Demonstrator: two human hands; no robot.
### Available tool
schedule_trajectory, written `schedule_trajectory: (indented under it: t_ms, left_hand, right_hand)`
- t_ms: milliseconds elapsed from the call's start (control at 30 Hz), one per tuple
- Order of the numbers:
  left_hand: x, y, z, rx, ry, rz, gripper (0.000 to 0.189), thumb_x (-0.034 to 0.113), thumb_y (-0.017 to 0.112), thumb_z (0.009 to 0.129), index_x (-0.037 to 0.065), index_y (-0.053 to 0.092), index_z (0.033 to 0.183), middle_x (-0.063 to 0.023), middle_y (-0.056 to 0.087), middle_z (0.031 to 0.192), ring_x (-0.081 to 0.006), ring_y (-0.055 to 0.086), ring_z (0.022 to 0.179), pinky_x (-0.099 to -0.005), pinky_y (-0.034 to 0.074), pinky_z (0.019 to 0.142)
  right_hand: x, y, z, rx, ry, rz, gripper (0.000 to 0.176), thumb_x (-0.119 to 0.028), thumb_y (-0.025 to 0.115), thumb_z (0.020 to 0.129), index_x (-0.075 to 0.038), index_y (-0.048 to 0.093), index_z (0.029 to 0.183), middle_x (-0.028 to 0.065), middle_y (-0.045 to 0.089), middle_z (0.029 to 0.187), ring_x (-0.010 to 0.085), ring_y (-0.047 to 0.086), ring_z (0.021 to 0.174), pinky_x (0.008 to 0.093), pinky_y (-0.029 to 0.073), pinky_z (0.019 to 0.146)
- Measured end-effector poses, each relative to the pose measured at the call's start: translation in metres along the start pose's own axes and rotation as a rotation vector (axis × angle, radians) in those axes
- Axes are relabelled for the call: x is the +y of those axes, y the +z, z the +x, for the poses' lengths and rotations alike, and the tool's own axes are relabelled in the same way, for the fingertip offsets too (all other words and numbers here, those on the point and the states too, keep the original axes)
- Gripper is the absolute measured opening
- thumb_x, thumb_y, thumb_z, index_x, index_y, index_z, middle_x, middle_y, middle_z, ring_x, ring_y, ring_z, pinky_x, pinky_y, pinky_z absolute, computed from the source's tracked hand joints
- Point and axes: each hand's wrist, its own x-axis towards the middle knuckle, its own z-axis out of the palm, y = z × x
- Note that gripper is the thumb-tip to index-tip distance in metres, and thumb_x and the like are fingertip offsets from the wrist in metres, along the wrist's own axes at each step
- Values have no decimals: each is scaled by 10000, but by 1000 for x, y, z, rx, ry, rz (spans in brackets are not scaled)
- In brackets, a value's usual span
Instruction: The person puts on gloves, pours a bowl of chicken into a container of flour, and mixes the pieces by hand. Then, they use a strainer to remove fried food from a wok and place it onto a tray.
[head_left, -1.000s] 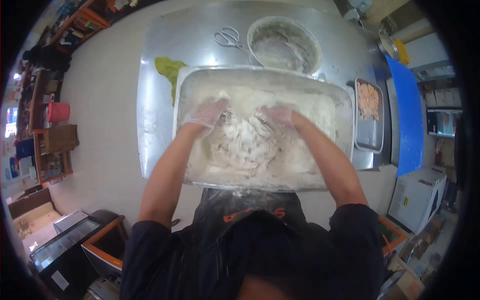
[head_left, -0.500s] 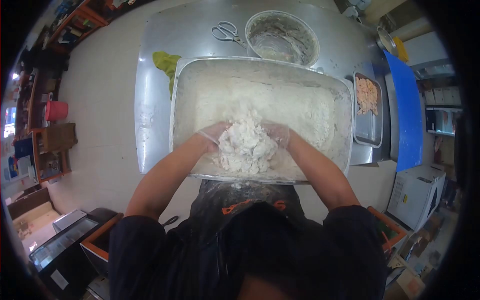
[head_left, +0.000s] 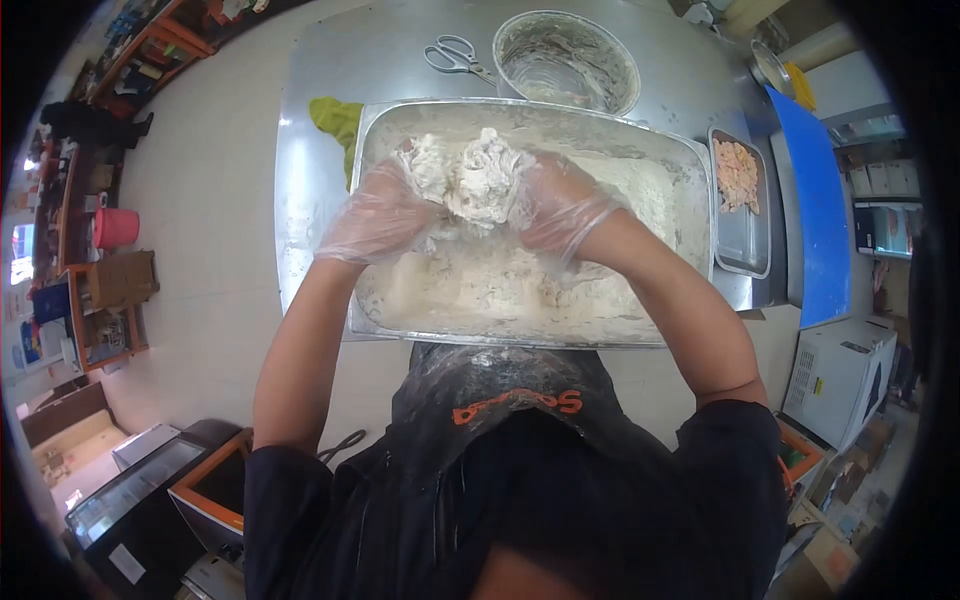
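Both hands wear clear plastic gloves and are raised over a large metal tray of white flour. Floury, lumpy pieces are held up between them. My left hand is closed round the left side of the clump. On its right side, my right hand grips the pieces with fingers partly hidden by flour coating. Loose flour covers the tray floor below, and some looks blurred in the air under my left hand.
Behind the tray are a floury metal bowl and scissors. A green cloth touches its left corner. To the right stand a small tray with orange-pink pieces and a blue board. A dark-clothed person is far left.
Both hands have moved up and away from my body, lifting the floury pieces from the heap near the tray's front edge. A person has come into view at the far left.
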Motion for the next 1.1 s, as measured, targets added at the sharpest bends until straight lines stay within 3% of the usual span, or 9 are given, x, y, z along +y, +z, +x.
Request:
schedule_trajectory:
  t_ms: [133, 300, 367, 500, 633, 733, 833, 933, 1100]
  left_hand:
    - [-16, 0, 2, 102, 382, 1, 479, 267, 677, 677, -113, 562, 944, -218, 623, 882, -329, 614, 823, -380, 502, 769]
    - [49, -15, -31, 113, -47, 197, 430, 264, 641, 731, -77, 546, 976, -217, 609, 852, -337, 595, 843, -400, 492, 766]
    - [55, -13, -36, 128, -93, 210, 420, 267, 625, 752, -65, 540, 995, -230, 609, 860, -349, 598, 857, -406, 494, 767]
    - [-8, 5, 2, 328, 455, 272, 487, 273, 629, 761, -88, 521, 1070, -241, 626, 865, -365, 630, 835, -411, 510, 745]
    - [4, 5, -14, 247, 301, 96, 566, 245, 645, 746, -96, 483, 1168, -243, 633, 880, -359, 643, 833, -403, 520, 734]
    - [19, -7, -11, 212, 298, 43, 522, 212, 640, 739, -105, 507, 1132, -247, 635, 891, -353, 644, 829, -397, 525, 735]
    - [35, -8, -26, 50, 94, 284, 429, 175, 630, 724, -36, 558, 1090, -244, 613, 992, -344, 614, 921, -384, 491, 802]
    - [39, -14, -19, 28, 40, 495, 390, 177, 632, 712, -3, 582, 1054, -233, 598, 1065, -338, 595, 981, -387, 475, 840]
    - [13, -10, -19, 60, 356, 619, 363, 183, 623, 732, 0, 597, 1044, -195, 591, 1115, -332, 580, 1005, -376, 478, 846]
  right_hand:
    - [-42, -51, -19, -68, 143, -11, 573, -488, 727, 695, 36, 636, 911, 225, 625, 864, 314, 625, 805, 392, 512, 802]
    - [-36, -31, -24, 125, 39, -191, 553, -500, 708, 725, 31, 626, 854, 197, 627, 806, 303, 630, 770, 397, 521, 780]
    - [-43, -45, -21, -47, 170, -127, 275, -234, 626, 751, 21, 649, 852, 207, 630, 853, 320, 632, 819, 402, 515, 781]
    - [-51, -40, -35, 111, 102, -169, 173, -97, 568, 773, 13, 653, 876, 212, 629, 893, 327, 631, 857, 407, 512, 780]
    - [-51, -40, -33, -18, 127, -110, 179, -118, 568, 787, 8, 653, 881, 213, 626, 911, 331, 628, 897, 405, 510, 789]
    - [-39, -30, -32, 533, -282, -95, 293, -214, 678, 731, 38, 635, 874, 238, 613, 916, 332, 620, 886, 420, 501, 804]
    - [-58, -53, -23, -84, 155, -125, 292, -228, 708, 717, 32, 635, 830, 224, 620, 855, 335, 633, 793, 416, 520, 727]
    - [-35, -36, -26, 276, -127, -103, 350, -288, 731, 719, 37, 629, 799, 221, 617, 828, 334, 634, 722, 404, 530, 668]
    - [-44, -53, -14, -49, 110, -101, 411, -362, 741, 724, 28, 635, 799, 212, 621, 906, 314, 631, 819, 394, 522, 771]
